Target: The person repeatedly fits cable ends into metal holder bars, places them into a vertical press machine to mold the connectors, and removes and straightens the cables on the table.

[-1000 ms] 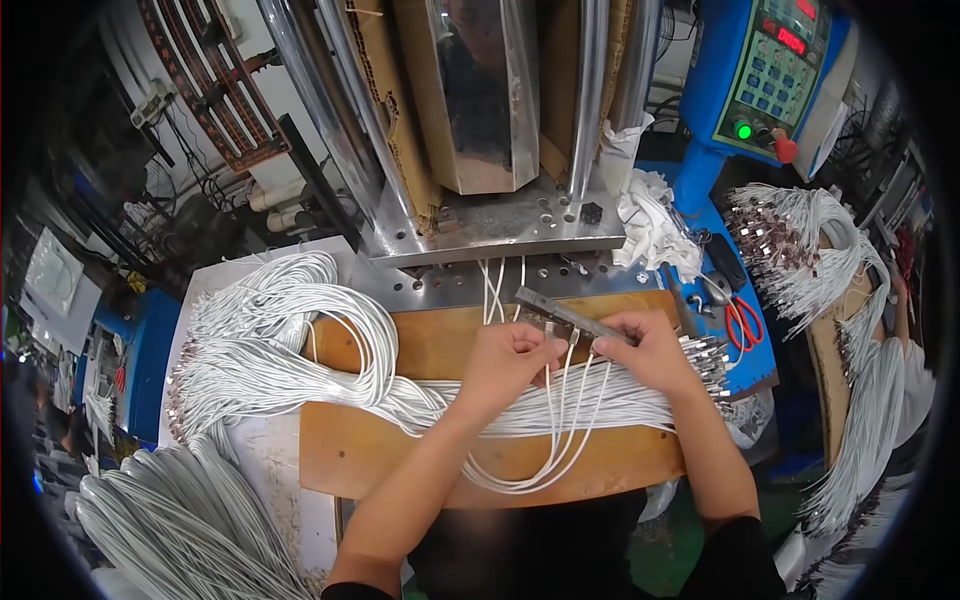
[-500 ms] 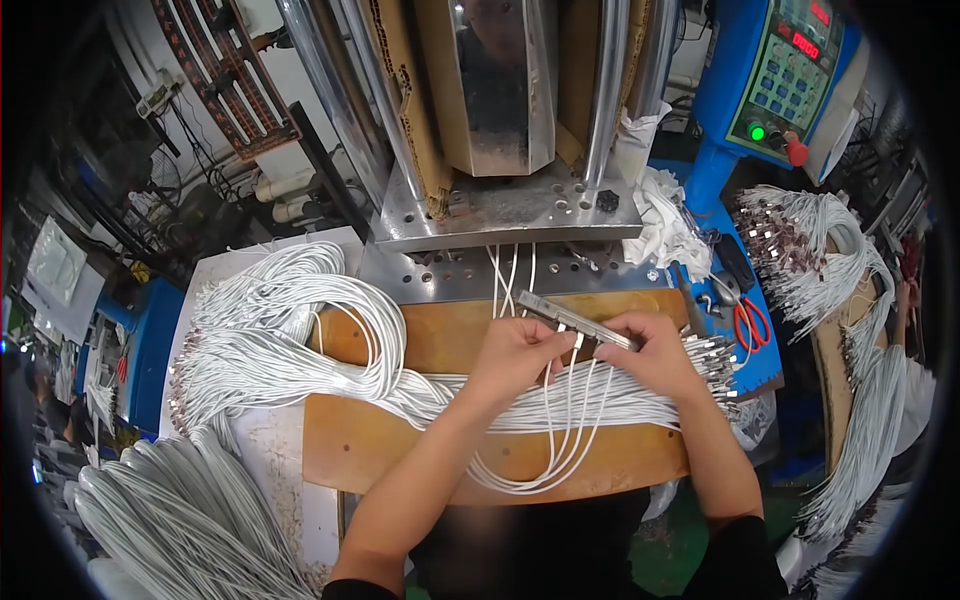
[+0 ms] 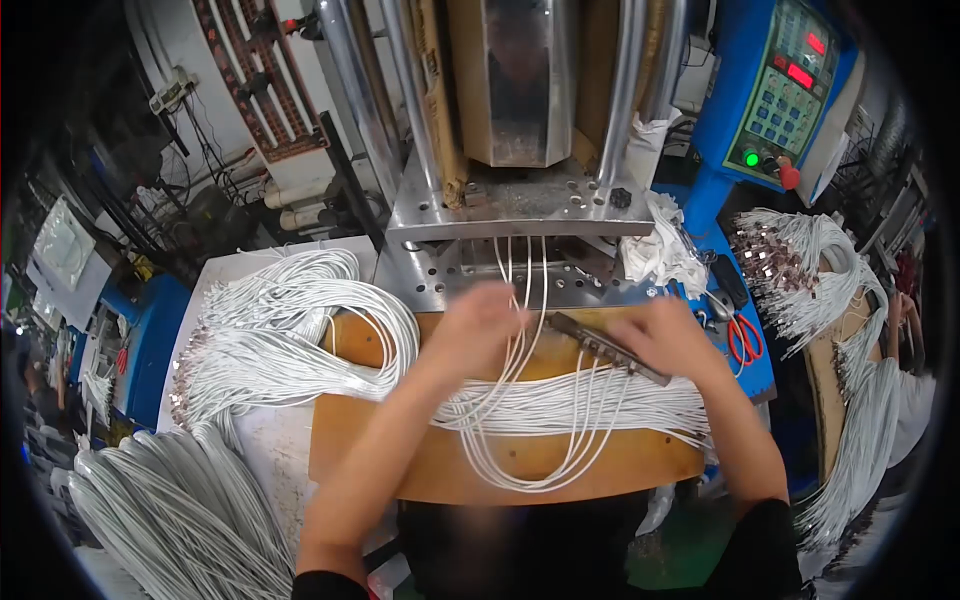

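Observation:
A slotted metal bar (image 3: 608,350) lies slanted above the wooden board (image 3: 400,472), with several thin white cables (image 3: 588,400) running from its slots and looping down over the board. My right hand (image 3: 662,335) is over the bar's right half, its fingers blurred, so I cannot tell whether they grip it. My left hand (image 3: 480,325) is at the left, beside white cables that come down from the press; motion smears its fingers. Under both forearms, a thick bundle of white cables (image 3: 660,405) lies across the board.
Ahead stands the press with its steel plate (image 3: 520,215). A blue control box (image 3: 775,100) is at upper right, above red-handled scissors (image 3: 745,340). Coiled white cables (image 3: 300,330) cover the left table; a larger grey-white bundle (image 3: 175,510) lies lower left. More cables (image 3: 800,260) hang at right.
My left hand has come off the metal bar and moved up and left towards the cables from the press. The bar sits slightly lower and further right, and my right hand has shifted over it.

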